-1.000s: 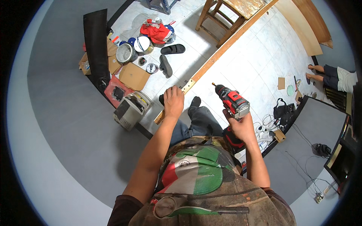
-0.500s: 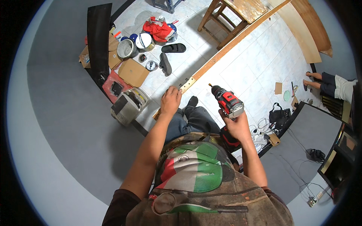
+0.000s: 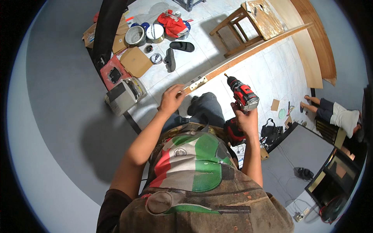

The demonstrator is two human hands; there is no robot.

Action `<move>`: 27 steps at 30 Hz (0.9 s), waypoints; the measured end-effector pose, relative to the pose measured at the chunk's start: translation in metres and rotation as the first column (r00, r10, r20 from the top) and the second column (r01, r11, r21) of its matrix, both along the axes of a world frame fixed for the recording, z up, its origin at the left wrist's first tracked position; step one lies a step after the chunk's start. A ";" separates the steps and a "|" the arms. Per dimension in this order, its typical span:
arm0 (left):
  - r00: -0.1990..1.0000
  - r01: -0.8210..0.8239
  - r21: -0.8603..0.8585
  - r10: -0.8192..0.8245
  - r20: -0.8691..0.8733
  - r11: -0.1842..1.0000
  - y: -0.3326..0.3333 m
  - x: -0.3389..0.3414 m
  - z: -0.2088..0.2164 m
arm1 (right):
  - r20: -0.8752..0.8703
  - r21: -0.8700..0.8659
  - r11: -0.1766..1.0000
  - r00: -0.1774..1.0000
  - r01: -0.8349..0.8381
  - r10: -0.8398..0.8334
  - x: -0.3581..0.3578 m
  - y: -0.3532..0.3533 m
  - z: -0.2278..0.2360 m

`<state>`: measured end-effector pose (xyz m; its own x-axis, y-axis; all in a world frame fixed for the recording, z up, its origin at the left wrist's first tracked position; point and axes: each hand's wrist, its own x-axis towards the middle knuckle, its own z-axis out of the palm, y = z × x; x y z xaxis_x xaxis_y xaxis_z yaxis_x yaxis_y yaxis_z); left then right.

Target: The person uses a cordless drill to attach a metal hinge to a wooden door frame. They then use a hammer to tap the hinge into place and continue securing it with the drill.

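Note:
My right hand is wrapped round the handle of a red and black cordless drill. A short gold-coloured bit in its chuck points up and left, a little apart from a long wooden board. This board runs from near my body towards the far right. Close to its near end lies a pale metal hinge plate with holes. My left hand is at that near end, its fingers curled against the edge just left of the plate. The board's tip is hidden by my left hand.
At the far left are paint buckets, a red cloth, flattened cardboard and black slippers. A wooden stool stands beyond the board. A person sits at the right, near a black bag and cables.
The view has shifted. My left hand has moved a little back along the board, showing more of the hinge plate. The drill stays in my right hand, pointing up and left.

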<state>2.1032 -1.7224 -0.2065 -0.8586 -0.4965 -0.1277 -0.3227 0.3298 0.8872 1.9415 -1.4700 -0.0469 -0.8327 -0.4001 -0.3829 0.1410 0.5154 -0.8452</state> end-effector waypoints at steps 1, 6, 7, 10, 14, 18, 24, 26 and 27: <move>0.999 0.015 -0.054 -0.017 -0.051 0.998 0.009 -0.004 -0.004 | -0.035 -0.009 0.999 0.999 -0.033 0.033 -0.008 -0.001 -0.002; 0.996 -0.017 -0.214 -0.002 -0.086 0.977 0.044 -0.019 -0.030 | 0.017 0.012 0.982 0.982 -0.186 0.186 -0.055 -0.013 -0.002; 0.997 -0.052 -0.213 0.037 -0.073 0.976 0.052 -0.024 -0.033 | 0.037 -0.008 0.978 0.977 -0.209 0.209 -0.068 -0.015 -0.003; 0.977 -0.211 -0.228 0.209 -0.031 0.951 0.073 -0.031 -0.042 | 0.014 0.032 0.920 0.920 -0.392 0.391 -0.107 -0.014 -0.013; 0.925 -0.369 -0.280 0.380 -0.014 0.886 0.096 -0.042 -0.054 | 0.050 0.123 0.823 0.832 -0.554 0.553 -0.166 -0.009 -0.021; 0.884 -0.465 -0.301 0.454 -0.111 0.833 0.106 -0.048 -0.065 | 0.028 0.201 0.754 0.773 -0.626 0.634 -0.204 -0.019 -0.008; 0.897 -0.443 -0.306 0.422 -0.133 0.843 0.099 -0.052 -0.061 | -0.020 0.230 0.680 0.695 -0.696 0.719 -0.237 -0.039 0.002; 0.896 -0.444 -0.268 0.425 -0.130 0.855 0.101 -0.053 -0.059 | -0.016 0.205 0.660 0.672 -0.723 0.741 -0.237 -0.043 0.001; 0.893 -0.451 -0.247 0.432 -0.129 0.858 0.099 -0.053 -0.059 | -0.013 0.191 0.651 0.661 -0.735 0.750 -0.236 -0.047 0.000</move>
